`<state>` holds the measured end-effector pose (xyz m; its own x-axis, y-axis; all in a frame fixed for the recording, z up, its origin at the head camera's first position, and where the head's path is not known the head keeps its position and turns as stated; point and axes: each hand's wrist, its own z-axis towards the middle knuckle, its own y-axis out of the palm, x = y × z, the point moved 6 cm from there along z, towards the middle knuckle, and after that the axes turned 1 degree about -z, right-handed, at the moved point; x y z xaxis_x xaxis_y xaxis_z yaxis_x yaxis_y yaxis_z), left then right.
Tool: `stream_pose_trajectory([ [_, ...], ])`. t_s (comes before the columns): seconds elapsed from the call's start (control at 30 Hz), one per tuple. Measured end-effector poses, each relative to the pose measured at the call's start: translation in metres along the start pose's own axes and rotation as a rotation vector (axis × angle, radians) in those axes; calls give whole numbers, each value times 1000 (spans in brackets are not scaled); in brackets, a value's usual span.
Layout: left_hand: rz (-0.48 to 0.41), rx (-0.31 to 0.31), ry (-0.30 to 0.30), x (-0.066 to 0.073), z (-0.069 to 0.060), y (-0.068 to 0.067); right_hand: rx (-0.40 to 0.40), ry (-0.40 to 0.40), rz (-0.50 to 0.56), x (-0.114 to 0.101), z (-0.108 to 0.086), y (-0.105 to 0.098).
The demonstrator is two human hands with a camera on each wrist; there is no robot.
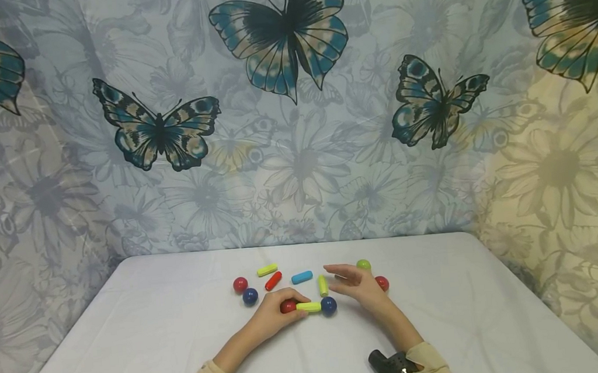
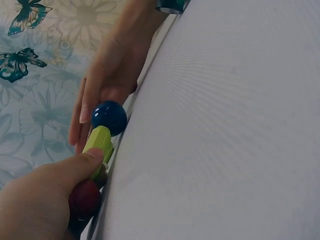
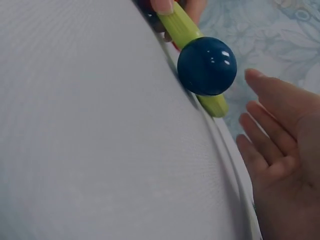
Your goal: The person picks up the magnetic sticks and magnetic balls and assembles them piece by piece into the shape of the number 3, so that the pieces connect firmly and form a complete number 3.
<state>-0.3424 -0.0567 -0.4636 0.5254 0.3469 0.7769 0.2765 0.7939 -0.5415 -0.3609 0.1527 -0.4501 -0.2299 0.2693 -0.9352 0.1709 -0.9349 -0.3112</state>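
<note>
My left hand (image 1: 273, 314) pinches a yellow-green rod (image 1: 308, 307) between thumb and fingers. A red ball (image 1: 288, 306) sits at the rod's left end, partly covered by the hand. At its right end is a dark blue ball (image 1: 329, 306), seen large in the right wrist view, where the same ball (image 3: 207, 66) touches the rod. To the right, my right hand (image 1: 362, 286) is held apart from the blue ball, fingers extended and holding nothing. A second yellow-green rod (image 1: 323, 285) lies on the table just left of its fingertips.
Behind the hands lie a blue rod (image 1: 302, 277), a red rod (image 1: 273, 281) and another yellow-green rod (image 1: 267, 270). A red ball (image 1: 240, 285) and a blue ball (image 1: 250, 297) are at left. Beyond the right hand are a green ball (image 1: 363, 265) and a red ball (image 1: 383, 283). White cloth (image 1: 147, 333) covers the table.
</note>
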Motion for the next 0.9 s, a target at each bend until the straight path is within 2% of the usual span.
stream_pose_trajectory([
  [0.2, -2, -1, -13, 0, 0, 0, -57, -53, -59, 2, 1, 7],
  [0.33, -2, -4, -11, 0, 0, 0, -90, -57, -73, 4, 1, 11],
  [0.47, -10, -5, -11, 0, 0, 0, -83, -34, -75, 6, 1, 12],
  [0.73, -18, 7, 20, 1, -1, -1, -70, -40, -130, 6, 2, 15],
  [0.9, -19, 5, 9, 1, -1, -1, -57, -44, -153, 7, 2, 16],
])
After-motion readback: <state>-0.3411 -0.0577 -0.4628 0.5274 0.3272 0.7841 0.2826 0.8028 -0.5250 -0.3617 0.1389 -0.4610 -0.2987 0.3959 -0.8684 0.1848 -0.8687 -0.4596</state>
